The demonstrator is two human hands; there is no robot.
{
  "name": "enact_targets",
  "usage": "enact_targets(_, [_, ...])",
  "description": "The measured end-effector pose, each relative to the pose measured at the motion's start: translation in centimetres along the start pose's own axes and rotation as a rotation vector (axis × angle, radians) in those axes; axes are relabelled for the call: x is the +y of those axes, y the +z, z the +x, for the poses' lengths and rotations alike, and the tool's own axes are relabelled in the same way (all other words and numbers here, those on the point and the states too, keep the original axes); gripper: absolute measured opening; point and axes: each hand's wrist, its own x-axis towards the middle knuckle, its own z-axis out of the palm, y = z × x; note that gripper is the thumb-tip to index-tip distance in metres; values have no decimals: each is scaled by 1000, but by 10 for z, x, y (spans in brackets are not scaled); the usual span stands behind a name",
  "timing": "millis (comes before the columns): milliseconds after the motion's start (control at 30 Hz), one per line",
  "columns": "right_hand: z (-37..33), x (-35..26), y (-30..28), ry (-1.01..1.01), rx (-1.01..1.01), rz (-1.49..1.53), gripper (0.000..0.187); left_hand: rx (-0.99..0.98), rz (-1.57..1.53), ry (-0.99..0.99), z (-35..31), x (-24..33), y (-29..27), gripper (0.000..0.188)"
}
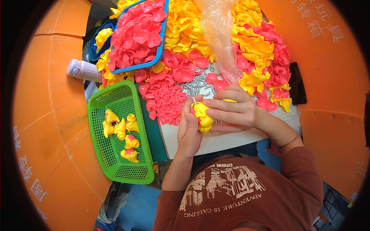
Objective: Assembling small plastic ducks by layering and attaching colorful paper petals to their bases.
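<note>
In front of my chest, both hands meet at a glossy yellow plastic toy part (203, 118) with a little red at its edge. My left hand (189, 134) closes on it from the left, thumb upright. A small metal pin (194, 101) sticks up at its top, by my left fingertips. My right hand (237, 109) presses its fingers against the part's right side. Another bit of yellow (230, 100) shows between my right fingers, mostly hidden. Just beyond my hands lie loose metal pins (198, 85) and a heap of small red pieces (165, 98).
A green basket (148, 169) at the left holds several yellow-and-red assembled parts. Behind it stands a blue-rimmed tray (165, 36) of red shells. Yellow pieces (185, 23) and a clear plastic bag (217, 30) cover the far table. A pale bottle (86, 70) and orange panels (54, 115) flank the area.
</note>
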Motion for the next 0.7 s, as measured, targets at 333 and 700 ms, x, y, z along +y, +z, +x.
enact_targets(333, [2,0,-1,-21,19,19,41,-47,67,34,-3,1,2,66])
enact_targets(700, [4,3,-2,0,26,69,43,-27,75,47,-3,1,5,68])
